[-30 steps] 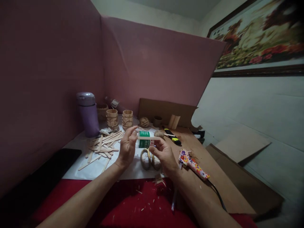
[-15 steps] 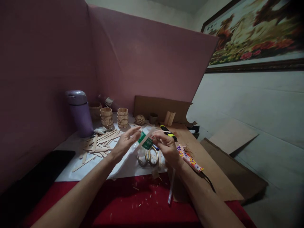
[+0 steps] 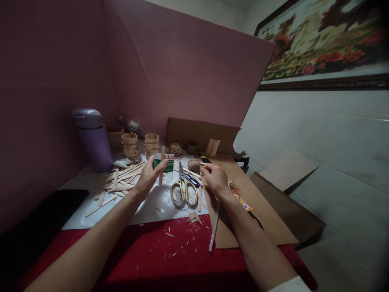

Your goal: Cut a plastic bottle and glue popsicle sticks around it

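Stick (image 3: 162,154) in left hand (image 3: 148,177) — right hand (image 3: 214,178) apart

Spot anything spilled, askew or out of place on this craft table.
Wood chips are strewn over the red cloth. Craft sticks lie crisscrossed in a loose heap on the white sheet. A clear glue stick straddles the cardboard edge.

The counter (image 3: 152,209) bears one purple flask (image 3: 91,138), two stick-built cups (image 3: 131,146), two balls of twine (image 3: 175,149), one pair of scissors (image 3: 183,190), one glue bottle (image 3: 168,166), one glue gun (image 3: 241,199) and one glue rod (image 3: 213,227). One craft stick (image 3: 162,156) stands upright apart from a heap of sticks (image 3: 121,178) too tangled to count.
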The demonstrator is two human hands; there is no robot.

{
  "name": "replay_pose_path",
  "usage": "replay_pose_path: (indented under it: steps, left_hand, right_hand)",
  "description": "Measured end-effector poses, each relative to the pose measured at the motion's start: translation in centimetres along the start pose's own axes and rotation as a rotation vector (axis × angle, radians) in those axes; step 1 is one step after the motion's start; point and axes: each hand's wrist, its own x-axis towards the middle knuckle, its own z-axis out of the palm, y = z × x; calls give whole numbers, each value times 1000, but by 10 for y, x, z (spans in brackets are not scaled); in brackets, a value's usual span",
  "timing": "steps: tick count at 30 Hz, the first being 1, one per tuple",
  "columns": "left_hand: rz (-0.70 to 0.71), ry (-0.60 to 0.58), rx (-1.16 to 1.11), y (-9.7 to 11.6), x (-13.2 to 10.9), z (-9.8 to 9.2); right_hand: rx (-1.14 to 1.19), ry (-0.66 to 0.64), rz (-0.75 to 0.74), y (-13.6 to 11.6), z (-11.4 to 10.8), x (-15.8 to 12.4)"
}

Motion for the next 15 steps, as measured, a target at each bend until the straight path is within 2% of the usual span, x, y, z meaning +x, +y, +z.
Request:
replay_pose_path:
  steps: [3,9,12,15]
  left_hand:
    - [-19,8,-56,-3,2,0]
    - [8,53,23,-5,1,0]
    - [13,74,32,-6,3,0]
    - [1,97,43,-6,4,-1]
  right_hand:
    - [-139,-39,-29,-3,7,-4]
    - [-291,-154,-110,-7,26,-6]
    - [-317,-168,-72,-12,28,-7]
    - [-307,-166,6,-16,19,-7]
